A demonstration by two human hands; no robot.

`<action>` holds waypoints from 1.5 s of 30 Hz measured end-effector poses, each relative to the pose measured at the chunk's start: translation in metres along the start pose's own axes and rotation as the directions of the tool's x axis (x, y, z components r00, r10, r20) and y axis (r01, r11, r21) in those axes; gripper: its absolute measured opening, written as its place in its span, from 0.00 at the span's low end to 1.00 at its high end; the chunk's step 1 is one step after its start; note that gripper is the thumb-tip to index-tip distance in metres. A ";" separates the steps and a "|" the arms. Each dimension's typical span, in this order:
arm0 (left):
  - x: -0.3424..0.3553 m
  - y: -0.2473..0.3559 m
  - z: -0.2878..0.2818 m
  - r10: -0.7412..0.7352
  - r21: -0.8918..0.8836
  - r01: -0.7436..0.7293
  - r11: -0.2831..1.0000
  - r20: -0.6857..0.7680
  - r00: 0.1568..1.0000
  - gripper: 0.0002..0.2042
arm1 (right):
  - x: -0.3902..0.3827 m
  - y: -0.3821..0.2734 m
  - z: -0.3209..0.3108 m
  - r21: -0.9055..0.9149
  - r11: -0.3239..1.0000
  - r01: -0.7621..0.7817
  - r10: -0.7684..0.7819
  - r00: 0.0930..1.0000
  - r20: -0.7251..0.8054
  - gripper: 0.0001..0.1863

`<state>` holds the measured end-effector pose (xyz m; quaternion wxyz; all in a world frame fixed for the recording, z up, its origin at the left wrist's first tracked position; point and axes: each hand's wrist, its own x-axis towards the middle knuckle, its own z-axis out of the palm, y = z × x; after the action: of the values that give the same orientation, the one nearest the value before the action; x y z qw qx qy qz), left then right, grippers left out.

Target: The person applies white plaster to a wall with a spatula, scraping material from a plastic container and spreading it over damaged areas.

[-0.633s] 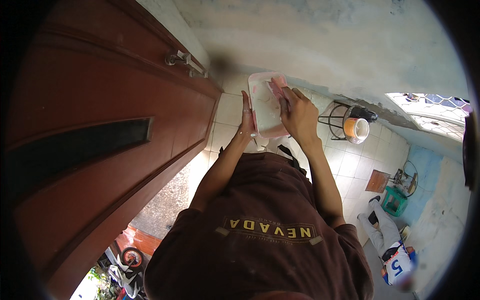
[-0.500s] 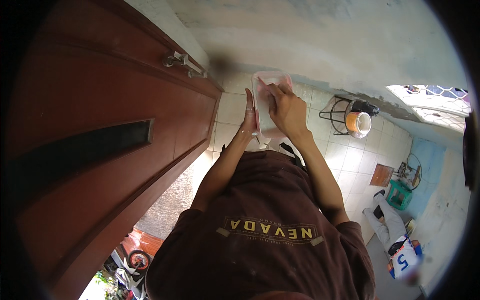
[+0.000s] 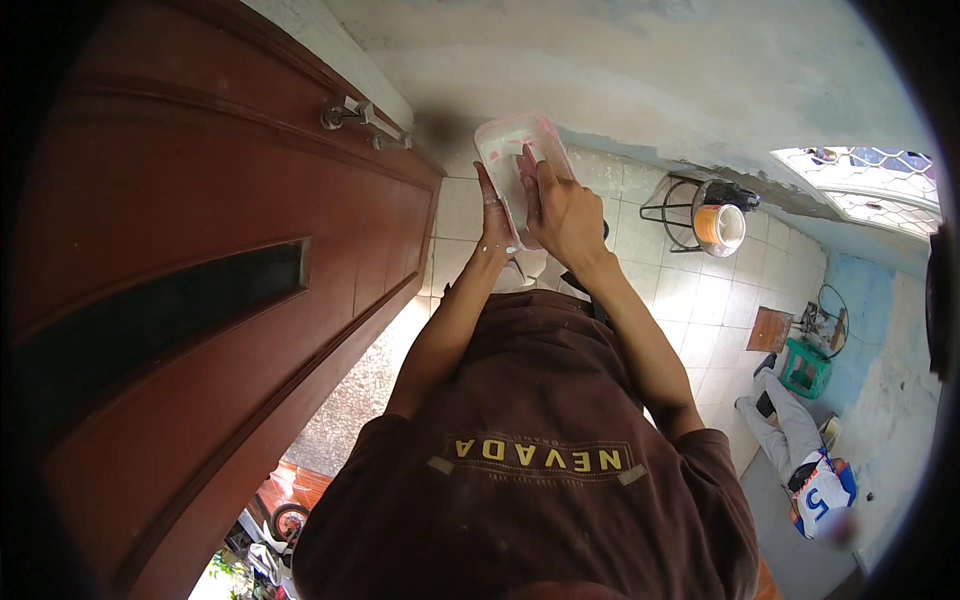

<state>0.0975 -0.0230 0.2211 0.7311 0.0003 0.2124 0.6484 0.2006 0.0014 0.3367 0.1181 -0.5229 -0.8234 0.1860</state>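
Observation:
A shallow, pink-rimmed plastic tray (image 3: 500, 153) smeared with white paste is held out in front of me, tilted to the left. My left hand (image 3: 495, 222) supports it along its left side, one digit stretched up the edge, the others hidden beneath. White spots mark that wrist. Inside the tray, my right hand (image 3: 570, 213) grips a pink, flat scraper-like tool (image 3: 528, 166); its exact shape is partly covered by my fingers.
A brown door (image 3: 350, 250) with a metal handle (image 3: 365, 122) is at left. A wall (image 3: 620, 70) rises ahead. On the right, an orange-and-white tub (image 3: 718, 230) rests on a stool (image 3: 672, 215). Farther right are a green plastic stool (image 3: 805, 368) and another person (image 3: 820, 490).
The tray has tilted left and shifted slightly up and left. My right hand has moved slightly down and left, and the pink tool shows more clearly.

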 end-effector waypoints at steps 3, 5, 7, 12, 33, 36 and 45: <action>-0.002 0.003 -0.002 0.051 -0.024 -0.051 0.998 0.009 0.999 0.46 | 0.007 -0.015 -0.026 0.089 0.996 -0.019 0.028 0.995 -0.094 0.12; -0.005 0.007 -0.005 0.036 -0.110 -0.031 0.993 0.044 0.998 0.45 | 0.006 -0.024 -0.034 0.149 0.989 -0.003 0.025 0.989 -0.147 0.10; -0.003 0.010 -0.010 0.051 -0.052 -0.047 0.998 0.073 0.996 0.44 | 0.004 -0.025 -0.029 0.178 0.983 0.047 -0.016 0.985 -0.172 0.14; -0.002 0.004 -0.038 0.010 -0.162 -0.002 0.987 0.050 0.999 0.44 | -0.006 -0.009 0.012 0.094 0.965 0.244 -0.238 0.969 -0.071 0.13; 0.002 0.001 0.001 0.067 0.101 -0.063 0.993 -0.032 0.997 0.49 | 0.004 0.063 -0.052 0.546 0.836 -0.049 0.046 0.999 0.020 0.15; 0.012 -0.009 0.026 0.082 0.056 -0.084 0.995 0.042 0.996 0.48 | 0.011 0.069 -0.063 0.518 0.849 0.106 -0.019 0.985 -0.170 0.13; 0.080 -0.084 0.069 0.232 -0.031 -0.230 0.973 0.075 0.970 0.42 | 0.043 0.133 -0.118 0.122 0.962 0.246 -0.238 0.968 -0.073 0.10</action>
<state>0.2040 0.0583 0.2361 0.6584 0.0422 0.1749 0.7309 0.3370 0.1133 0.3859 0.1976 -0.4146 -0.8635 0.2083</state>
